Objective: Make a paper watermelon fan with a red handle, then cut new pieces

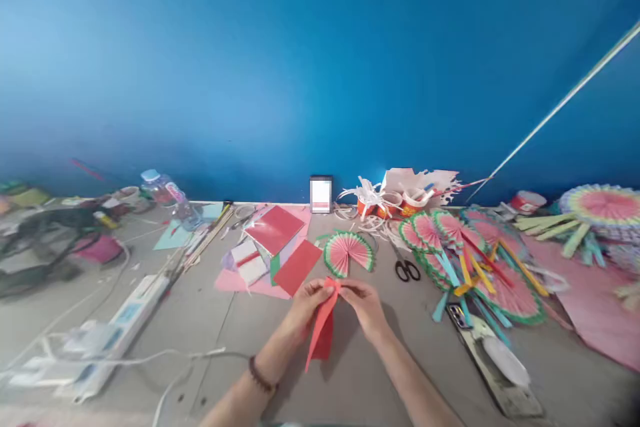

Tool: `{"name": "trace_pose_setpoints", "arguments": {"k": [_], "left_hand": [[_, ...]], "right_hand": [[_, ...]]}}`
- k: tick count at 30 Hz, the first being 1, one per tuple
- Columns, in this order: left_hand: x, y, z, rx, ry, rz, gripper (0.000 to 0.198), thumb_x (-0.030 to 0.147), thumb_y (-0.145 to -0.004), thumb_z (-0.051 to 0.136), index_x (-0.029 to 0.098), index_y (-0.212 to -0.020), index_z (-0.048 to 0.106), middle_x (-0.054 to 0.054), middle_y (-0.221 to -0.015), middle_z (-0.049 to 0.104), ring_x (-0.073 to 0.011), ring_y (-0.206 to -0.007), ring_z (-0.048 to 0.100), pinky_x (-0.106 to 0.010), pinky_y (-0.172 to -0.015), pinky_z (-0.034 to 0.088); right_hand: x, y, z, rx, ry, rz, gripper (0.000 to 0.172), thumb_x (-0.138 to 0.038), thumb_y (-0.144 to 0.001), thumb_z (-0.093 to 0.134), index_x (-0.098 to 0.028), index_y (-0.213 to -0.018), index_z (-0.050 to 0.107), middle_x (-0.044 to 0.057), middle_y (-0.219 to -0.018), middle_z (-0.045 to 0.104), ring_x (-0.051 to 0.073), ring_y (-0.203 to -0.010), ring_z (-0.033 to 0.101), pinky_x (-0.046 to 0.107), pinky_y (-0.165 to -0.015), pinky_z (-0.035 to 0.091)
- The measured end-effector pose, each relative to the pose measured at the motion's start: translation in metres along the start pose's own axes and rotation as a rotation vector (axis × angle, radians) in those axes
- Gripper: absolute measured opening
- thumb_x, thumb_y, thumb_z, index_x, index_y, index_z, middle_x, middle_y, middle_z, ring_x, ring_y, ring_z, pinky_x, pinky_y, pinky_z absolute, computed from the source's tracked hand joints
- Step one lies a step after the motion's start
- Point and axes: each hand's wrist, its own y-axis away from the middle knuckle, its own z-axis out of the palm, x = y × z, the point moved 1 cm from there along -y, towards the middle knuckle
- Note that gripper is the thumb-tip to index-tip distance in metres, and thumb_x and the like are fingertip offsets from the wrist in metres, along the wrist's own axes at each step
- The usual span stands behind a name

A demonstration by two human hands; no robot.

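Note:
Both hands meet over the middle of the table at the top end of a folded red paper strip (323, 330). My left hand (306, 303) pinches it at the left, a beaded bracelet on that wrist. From the other side my right hand (364, 303) grips the same end between thumb and fingers. The strip hangs down toward me, its lower end spread in a fold. Just beyond my fingers lies a pleated pink and green paper fan (349, 253). Flat red paper (299, 267) rests to its left, on other coloured sheets.
Black-handled scissors (407, 271) lie right of the fan. Several paper fans with coloured strips (470, 247) are piled further right, near a phone (493, 363). At left are a power strip (120, 333), cables and a plastic bottle (167, 190). A small screen (321, 194) stands against the blue wall.

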Motion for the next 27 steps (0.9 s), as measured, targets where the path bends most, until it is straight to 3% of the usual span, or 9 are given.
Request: {"name": "trace_pose_setpoints", "arguments": {"k": [11,16,22,27], "left_hand": [[0.0023,0.0016,0.0018,-0.033,-0.023,-0.008,0.02,0.03,-0.065,0.079,0.014,-0.071,0.069,0.001,-0.059,0.061,-0.0065,-0.051,0.048,-0.018,-0.054,0.036],[0.0046,0.0018,0.0034,-0.05,-0.052,0.038,0.02,0.032,-0.067,0.077,0.014,-0.071,0.069,0.001,-0.059,0.061,-0.0074,-0.053,0.051,-0.018,-0.055,0.038],[0.0026,-0.0004,0.0004,0.026,-0.135,0.068,0.027,0.036,-0.065,0.078,0.012,-0.07,0.067,-0.001,-0.062,0.063,-0.0071,-0.051,0.05,-0.018,-0.051,0.037],[-0.001,-0.0031,-0.0037,0.072,-0.22,0.141,0.029,0.039,-0.065,0.077,0.013,-0.071,0.066,0.0,-0.062,0.061,-0.0076,-0.049,0.05,-0.019,-0.049,0.039]], "right_hand": [[0.0017,-0.0024,-0.0029,0.085,0.015,0.038,0.024,-0.04,-0.05,0.082,-0.022,-0.063,0.074,0.004,-0.07,0.071,0.018,-0.066,0.061,0.031,-0.067,0.05],[0.0013,-0.0039,-0.0022,0.074,-0.005,0.048,0.03,-0.045,-0.056,0.078,-0.02,-0.073,0.074,0.001,-0.061,0.066,0.013,-0.057,0.054,0.027,-0.061,0.046],[0.0051,-0.0029,-0.0019,0.07,0.067,0.089,0.033,-0.047,-0.057,0.077,-0.018,-0.071,0.07,0.001,-0.062,0.065,0.013,-0.058,0.054,0.025,-0.06,0.044],[0.0017,-0.0023,0.0002,0.075,0.151,0.025,0.034,-0.049,-0.059,0.075,-0.017,-0.064,0.066,0.002,-0.062,0.063,0.014,-0.06,0.054,0.026,-0.061,0.044]]}}
